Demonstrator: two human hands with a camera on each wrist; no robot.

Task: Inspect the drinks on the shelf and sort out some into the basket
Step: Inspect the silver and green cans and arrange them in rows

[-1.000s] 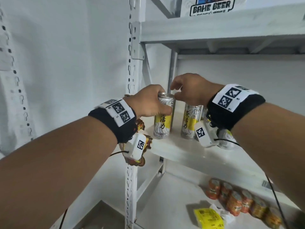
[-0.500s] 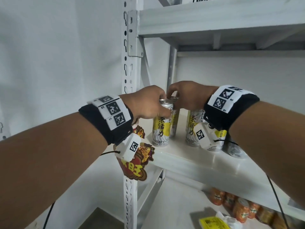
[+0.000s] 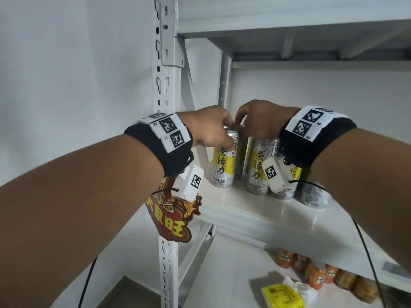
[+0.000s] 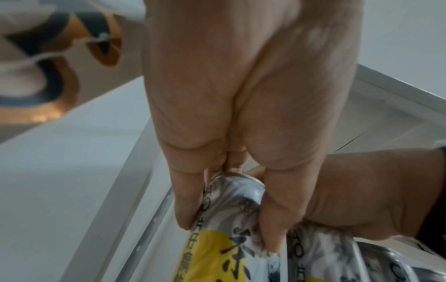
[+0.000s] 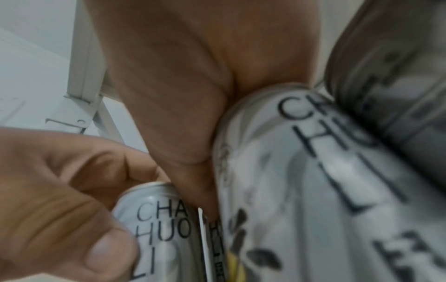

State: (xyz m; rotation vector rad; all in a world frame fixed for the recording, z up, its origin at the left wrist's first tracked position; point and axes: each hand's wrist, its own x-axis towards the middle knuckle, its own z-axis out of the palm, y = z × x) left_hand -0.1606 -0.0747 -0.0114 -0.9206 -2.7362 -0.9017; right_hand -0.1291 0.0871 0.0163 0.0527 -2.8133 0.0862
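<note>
A red and gold paper charm [image 3: 171,221] hung on the front post [image 3: 165,90] of the white shelf [image 3: 262,215], at about 8 o'clock from the drinks. The left hand [image 3: 209,127] was curled over the top of the leftmost can [image 3: 224,162], thumb and fingers [image 4: 187,206] gripping its upper rim. That can stood upright on the shelf near the front left corner, long axis vertical, its white and yellow label facing out with "CHA HUO LI" down one side beside large Chinese characters. Just at its 3 o'clock the right hand [image 3: 260,121] was bent down over the top of a can behind; how firmly it held that can could not be told. A second can [image 3: 258,170] with the same label stood upright beneath that wrist, more cans crowding to its right. On the lower shelf board at 5 o'clock sat a row of orange bottles [image 3: 315,272] and a yellow packet [image 3: 282,295].
</note>
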